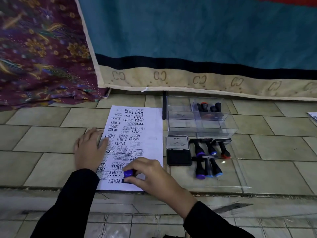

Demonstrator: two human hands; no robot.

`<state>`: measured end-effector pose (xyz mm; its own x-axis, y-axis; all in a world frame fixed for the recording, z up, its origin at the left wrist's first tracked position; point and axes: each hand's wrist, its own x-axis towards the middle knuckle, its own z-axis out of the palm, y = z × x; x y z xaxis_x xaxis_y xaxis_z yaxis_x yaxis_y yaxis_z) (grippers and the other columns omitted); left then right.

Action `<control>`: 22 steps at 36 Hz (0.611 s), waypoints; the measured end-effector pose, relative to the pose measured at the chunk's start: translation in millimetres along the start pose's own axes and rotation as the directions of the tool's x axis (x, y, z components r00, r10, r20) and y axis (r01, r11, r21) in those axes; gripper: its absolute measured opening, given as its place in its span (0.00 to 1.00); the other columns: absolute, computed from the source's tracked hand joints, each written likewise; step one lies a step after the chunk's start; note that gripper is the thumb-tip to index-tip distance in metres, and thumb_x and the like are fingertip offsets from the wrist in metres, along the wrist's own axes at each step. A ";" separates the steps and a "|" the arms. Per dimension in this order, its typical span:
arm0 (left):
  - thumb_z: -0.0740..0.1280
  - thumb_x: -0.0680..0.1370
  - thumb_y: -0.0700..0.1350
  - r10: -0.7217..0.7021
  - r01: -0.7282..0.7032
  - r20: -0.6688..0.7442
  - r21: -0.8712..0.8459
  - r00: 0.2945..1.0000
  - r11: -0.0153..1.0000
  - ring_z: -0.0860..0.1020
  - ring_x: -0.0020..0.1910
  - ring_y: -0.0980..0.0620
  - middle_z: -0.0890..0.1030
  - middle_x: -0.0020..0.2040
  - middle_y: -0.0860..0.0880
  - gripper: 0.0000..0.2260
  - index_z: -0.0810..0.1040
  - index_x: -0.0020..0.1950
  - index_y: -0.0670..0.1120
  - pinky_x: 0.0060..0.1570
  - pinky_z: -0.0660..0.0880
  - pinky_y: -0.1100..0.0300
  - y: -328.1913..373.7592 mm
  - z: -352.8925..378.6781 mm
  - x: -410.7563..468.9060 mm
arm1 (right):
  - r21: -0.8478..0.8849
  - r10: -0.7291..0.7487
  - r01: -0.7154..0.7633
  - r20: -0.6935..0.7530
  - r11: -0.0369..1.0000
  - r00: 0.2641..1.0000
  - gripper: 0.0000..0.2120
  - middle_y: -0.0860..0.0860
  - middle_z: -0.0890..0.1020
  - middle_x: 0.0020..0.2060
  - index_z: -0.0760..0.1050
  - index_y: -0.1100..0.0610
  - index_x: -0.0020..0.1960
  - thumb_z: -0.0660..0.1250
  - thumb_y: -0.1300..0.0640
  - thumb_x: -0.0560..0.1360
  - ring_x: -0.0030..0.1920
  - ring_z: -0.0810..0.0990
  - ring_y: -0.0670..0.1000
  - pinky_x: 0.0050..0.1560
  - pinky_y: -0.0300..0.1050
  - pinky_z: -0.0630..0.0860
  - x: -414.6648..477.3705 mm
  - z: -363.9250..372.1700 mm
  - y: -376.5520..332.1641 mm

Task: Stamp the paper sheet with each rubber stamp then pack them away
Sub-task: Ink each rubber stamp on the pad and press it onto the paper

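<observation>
The stamp (pixel 128 174), black with a purple cap, stands on the near edge of the sheet (pixel 151 127), which is crowded with dark prints. The right hand (pixel 152 176) pinches the stamp. The left hand (pixel 90 150) lies spread on the sheet's left edge. To the right are an open pad (pixel 178 157), 6 spare stamps (pixel 209 147) and a clear box (pixel 202 129), all on a tiled floor (pixel 48 140). A teal mattress (pixel 188 31) lies behind.

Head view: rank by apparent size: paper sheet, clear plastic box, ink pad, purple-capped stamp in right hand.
1. paper sheet
2. clear plastic box
3. ink pad
4. purple-capped stamp, partly hidden by the right hand
</observation>
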<state>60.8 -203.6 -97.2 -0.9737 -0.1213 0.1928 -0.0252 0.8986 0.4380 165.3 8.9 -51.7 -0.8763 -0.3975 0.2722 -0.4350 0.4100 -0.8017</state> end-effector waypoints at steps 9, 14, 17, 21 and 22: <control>0.66 0.78 0.50 0.016 -0.016 -0.011 -0.008 1.000 1.000 0.66 0.71 0.46 0.71 0.71 0.48 0.15 0.77 0.64 0.48 0.71 0.54 0.50 -2.4 1.5 0.2 | -0.100 -0.052 0.060 0.078 0.993 0.996 0.10 0.53 0.78 0.48 0.77 0.59 0.56 0.68 0.58 0.76 0.48 0.78 0.50 0.50 0.44 0.76 -2.5 4.9 -1.4; 0.66 0.78 0.50 0.007 -0.007 -0.003 0.003 1.000 1.000 0.65 0.72 0.47 0.71 0.72 0.48 0.15 0.77 0.64 0.48 0.72 0.53 0.50 -2.2 1.3 0.1 | -0.091 -0.051 0.056 0.054 0.994 0.997 0.09 0.54 0.78 0.48 0.78 0.59 0.55 0.67 0.58 0.76 0.47 0.78 0.52 0.49 0.47 0.76 -3.8 5.4 -1.6; 0.66 0.78 0.49 0.011 -0.011 -0.005 0.002 1.000 1.000 0.65 0.73 0.47 0.71 0.72 0.48 0.15 0.77 0.64 0.48 0.72 0.53 0.50 -1.3 0.7 -0.5 | -0.079 -0.033 0.035 0.021 0.996 0.999 0.09 0.54 0.78 0.46 0.78 0.59 0.55 0.69 0.58 0.75 0.46 0.79 0.51 0.49 0.44 0.76 -1.1 5.7 -0.1; 0.66 0.78 0.49 0.013 -0.013 -0.010 0.008 1.000 1.000 0.65 0.72 0.47 0.71 0.72 0.48 0.15 0.77 0.65 0.47 0.72 0.54 0.50 -0.6 -0.3 -0.5 | -0.052 -0.024 0.025 0.019 0.998 1.000 0.09 0.53 0.79 0.46 0.78 0.58 0.54 0.70 0.57 0.74 0.46 0.79 0.48 0.50 0.41 0.76 -0.4 4.4 3.1; 0.66 0.78 0.49 0.015 -0.015 -0.012 0.004 1.000 1.000 0.66 0.72 0.47 0.71 0.72 0.48 0.15 0.77 0.64 0.48 0.71 0.54 0.50 -0.8 -0.3 -0.3 | -0.029 -0.006 0.005 -0.010 1.000 1.000 0.10 0.52 0.80 0.46 0.78 0.57 0.54 0.71 0.57 0.74 0.46 0.79 0.46 0.50 0.40 0.76 -0.4 1.5 4.3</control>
<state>61.2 -204.4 -97.4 -0.9711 -0.1128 0.2101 -0.0114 0.9021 0.4314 164.1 9.6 -56.0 -0.8757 -0.3920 0.2818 -0.4455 0.4313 -0.7845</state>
